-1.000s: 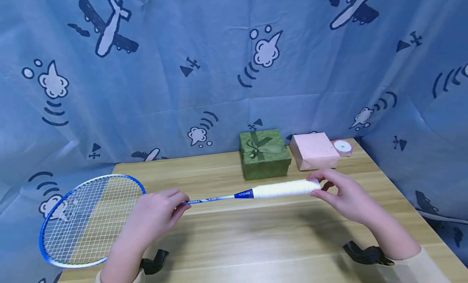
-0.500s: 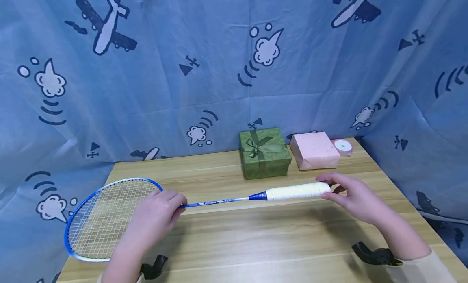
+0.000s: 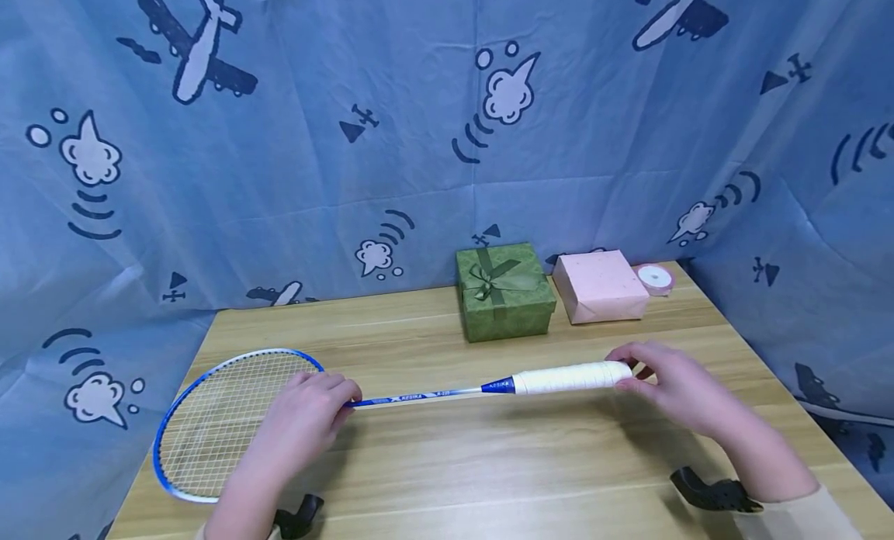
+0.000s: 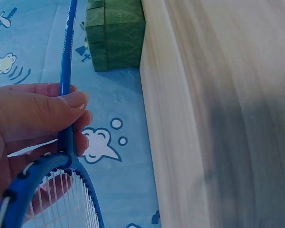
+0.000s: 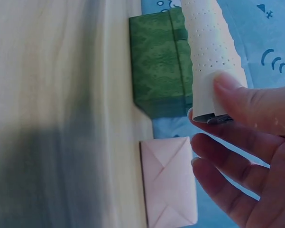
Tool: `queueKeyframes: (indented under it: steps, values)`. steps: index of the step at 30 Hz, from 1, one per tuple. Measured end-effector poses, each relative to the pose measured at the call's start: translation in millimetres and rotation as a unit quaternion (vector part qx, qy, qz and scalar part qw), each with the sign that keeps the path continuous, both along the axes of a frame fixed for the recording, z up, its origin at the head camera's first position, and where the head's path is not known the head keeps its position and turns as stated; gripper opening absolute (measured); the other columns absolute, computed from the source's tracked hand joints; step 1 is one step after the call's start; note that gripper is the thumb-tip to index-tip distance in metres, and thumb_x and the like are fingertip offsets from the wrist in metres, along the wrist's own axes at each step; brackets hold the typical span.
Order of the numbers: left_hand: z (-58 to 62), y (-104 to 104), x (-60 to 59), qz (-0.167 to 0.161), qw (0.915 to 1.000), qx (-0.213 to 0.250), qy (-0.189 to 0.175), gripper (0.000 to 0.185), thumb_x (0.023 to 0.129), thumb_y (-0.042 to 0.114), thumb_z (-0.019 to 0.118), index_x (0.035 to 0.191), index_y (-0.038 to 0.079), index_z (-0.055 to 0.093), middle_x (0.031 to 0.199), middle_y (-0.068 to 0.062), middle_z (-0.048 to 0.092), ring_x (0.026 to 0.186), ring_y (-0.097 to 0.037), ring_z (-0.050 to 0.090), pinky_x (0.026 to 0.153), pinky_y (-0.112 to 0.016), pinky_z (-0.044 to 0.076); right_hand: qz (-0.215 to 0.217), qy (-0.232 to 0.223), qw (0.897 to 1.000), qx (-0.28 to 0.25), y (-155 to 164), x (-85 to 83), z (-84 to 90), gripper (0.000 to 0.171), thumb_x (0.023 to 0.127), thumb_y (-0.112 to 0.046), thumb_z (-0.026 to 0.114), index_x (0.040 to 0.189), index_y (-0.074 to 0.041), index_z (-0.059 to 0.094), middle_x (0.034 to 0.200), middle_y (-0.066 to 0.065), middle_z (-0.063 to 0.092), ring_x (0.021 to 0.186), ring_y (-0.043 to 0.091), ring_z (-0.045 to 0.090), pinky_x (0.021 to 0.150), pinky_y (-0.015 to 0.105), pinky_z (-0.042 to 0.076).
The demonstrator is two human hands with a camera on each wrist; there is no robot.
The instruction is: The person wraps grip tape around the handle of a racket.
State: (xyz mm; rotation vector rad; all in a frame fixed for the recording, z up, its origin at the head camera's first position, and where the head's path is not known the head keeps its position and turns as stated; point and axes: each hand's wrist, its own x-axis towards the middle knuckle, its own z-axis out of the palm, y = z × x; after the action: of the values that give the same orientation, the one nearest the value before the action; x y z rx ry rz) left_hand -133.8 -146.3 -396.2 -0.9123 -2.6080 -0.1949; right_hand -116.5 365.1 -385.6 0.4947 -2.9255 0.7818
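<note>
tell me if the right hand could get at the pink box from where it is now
Probably yes: the right hand is nearest the pink box, with only bare table between, but it pinches the racket handle's end, so must let go first.

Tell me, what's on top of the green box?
A green ribbon bow sits on the lid of the green box. Nothing else lies on it; its inside is hidden by the lid.

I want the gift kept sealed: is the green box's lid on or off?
On. The green box sits closed, its ribbon bow tied across the lid.
</note>
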Motion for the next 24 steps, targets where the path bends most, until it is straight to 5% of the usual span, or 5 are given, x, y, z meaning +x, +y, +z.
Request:
queueKeyframes:
  steps: [14,24]
  values:
    - [-12.7,6.1,-3.5,0.03,0.9967,-0.017,-0.074,0.025,0.08,0.007,0.088,0.091,0.022,0.071,0.087,0.011,0.069,0.083,-0.01,0.065,0.075,-0.034,0.045,-0.017,-0.064,0.998,0.014,-4.8,-6.1,-18.6,0.023,0.091,-0.014,0.079,0.112,-0.012,0.072,0.095,-0.006,0.067,0.084,0.009,0.058,0.07,0.028,0.053]
    - [-23.1,9.3,-9.3,0.039,0.9936,-0.021,-0.104,0.023,0.081,0.006,0.086,0.089,0.022,0.07,0.087,0.012,0.068,0.085,-0.012,0.066,0.079,-0.037,0.048,-0.025,-0.056,0.998,0.023,-5.2,-10.5,-31.7,0.023,0.089,-0.014,0.08,0.111,-0.01,0.075,0.097,-0.005,0.07,0.088,0.011,0.061,0.077,0.037,0.055]
